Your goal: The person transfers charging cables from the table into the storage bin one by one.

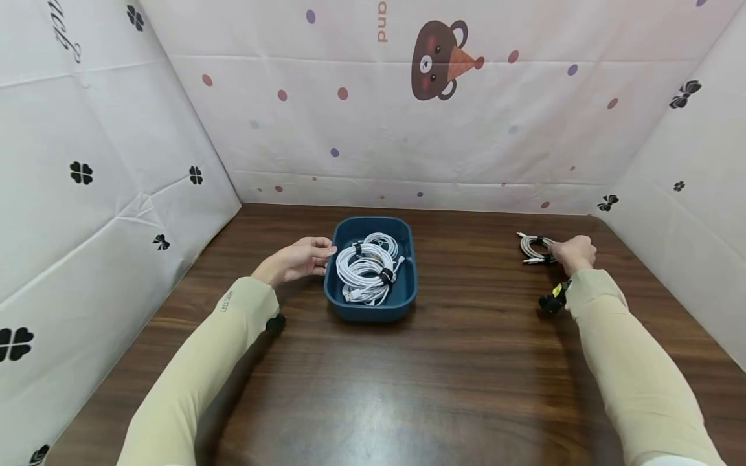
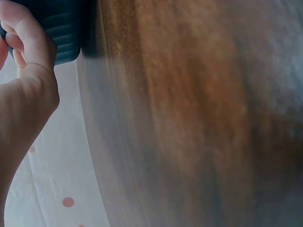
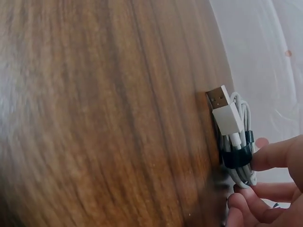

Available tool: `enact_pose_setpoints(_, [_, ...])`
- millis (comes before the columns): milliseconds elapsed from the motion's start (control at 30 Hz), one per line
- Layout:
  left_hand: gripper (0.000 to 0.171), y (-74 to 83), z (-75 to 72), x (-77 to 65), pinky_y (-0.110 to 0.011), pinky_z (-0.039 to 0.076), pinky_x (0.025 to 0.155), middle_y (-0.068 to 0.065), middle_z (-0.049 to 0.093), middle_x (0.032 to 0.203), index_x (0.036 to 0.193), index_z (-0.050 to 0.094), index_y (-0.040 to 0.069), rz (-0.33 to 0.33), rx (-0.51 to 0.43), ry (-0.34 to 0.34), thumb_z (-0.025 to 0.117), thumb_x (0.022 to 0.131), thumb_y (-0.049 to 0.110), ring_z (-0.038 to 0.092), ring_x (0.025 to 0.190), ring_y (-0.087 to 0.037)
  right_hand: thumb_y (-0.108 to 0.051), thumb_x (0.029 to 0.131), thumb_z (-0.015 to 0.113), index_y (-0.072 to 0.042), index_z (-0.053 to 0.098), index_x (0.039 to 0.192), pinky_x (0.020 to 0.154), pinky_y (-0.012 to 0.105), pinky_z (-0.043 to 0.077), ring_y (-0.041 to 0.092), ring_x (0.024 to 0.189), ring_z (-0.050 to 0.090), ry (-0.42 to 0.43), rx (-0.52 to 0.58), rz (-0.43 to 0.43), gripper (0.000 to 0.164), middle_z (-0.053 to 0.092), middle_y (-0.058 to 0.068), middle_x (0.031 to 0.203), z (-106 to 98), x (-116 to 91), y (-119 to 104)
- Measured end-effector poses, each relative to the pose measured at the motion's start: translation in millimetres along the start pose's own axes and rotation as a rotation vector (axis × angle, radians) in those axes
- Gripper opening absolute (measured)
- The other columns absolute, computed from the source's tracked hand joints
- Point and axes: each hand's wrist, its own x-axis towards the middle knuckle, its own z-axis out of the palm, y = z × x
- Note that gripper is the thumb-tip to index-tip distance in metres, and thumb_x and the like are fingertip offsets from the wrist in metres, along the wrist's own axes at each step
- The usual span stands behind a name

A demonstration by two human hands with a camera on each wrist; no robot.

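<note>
A dark blue storage box [image 1: 373, 312] stands on the table and holds several coiled white cables [image 1: 367, 265] bundled with black straps. My left hand [image 1: 303, 257] is at the box's left side, its thumb and fingers pinching the rim. In the left wrist view, that hand [image 2: 31, 47] lies against the ribbed box wall [image 2: 64, 33], partly cut off by the frame. Far to the right, my right hand [image 1: 574, 252] pinches a coiled white USB cable [image 1: 531, 246] at its edge. In the right wrist view the cable's USB plug [image 3: 227, 118] and black strap [image 3: 237, 157] show, with fingertips [image 3: 265, 158] touching the coil.
The brown wooden table [image 1: 373, 388] carries the box and the cable. White printed cloth walls [image 1: 350, 129] rise behind and on both sides; the right wall [image 1: 688, 194] is near my right hand.
</note>
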Motion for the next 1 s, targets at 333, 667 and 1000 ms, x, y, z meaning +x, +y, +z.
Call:
enact_pose_setpoints(333, [0.005, 1.1, 1.2, -0.3, -0.027, 0.054, 0.065, -0.001, 0.059, 0.079, 0.097, 0.051, 0.011, -0.009, 0.007, 0.026, 0.053, 0.100, 0.014, 0.058, 0.068, -0.014, -0.016, 0.088, 0.059, 0.009, 0.050, 0.120, 0.061, 0.028, 0.058, 0.008, 0.052, 0.061, -0.064, 0.219, 0.070, 0.042, 0.049, 0.026, 0.115, -3.0, 5.6, -4.5])
enact_pose_setpoints(667, [0.004, -0.2, 0.9, -0.6, -0.026, 0.054, 0.065, 0.000, 0.059, 0.079, 0.098, 0.051, 0.011, -0.001, 0.007, 0.006, 0.051, 0.100, 0.014, 0.058, 0.068, -0.013, 0.001, 0.089, 0.056, 0.000, 0.047, 0.103, 0.075, 0.027, 0.059, 0.002, 0.059, 0.060, -0.194, 0.524, 0.102, 0.016, 0.053, 0.000, 0.085, -10.1, 11.1, -2.3])
enact_pose_setpoints(1000, [0.004, 0.1, 1.0, -0.7, -0.026, 0.054, 0.066, -0.001, 0.060, 0.080, 0.099, 0.051, 0.010, -0.005, 0.010, 0.011, 0.052, 0.100, 0.014, 0.059, 0.069, -0.013, 0.003, 0.093, 0.051, -0.005, 0.050, 0.094, 0.066, 0.023, 0.058, 0.002, 0.058, 0.064, -0.304, 0.684, 0.126, 0.008, 0.061, -0.007, 0.061, -14.8, 7.4, 3.7])
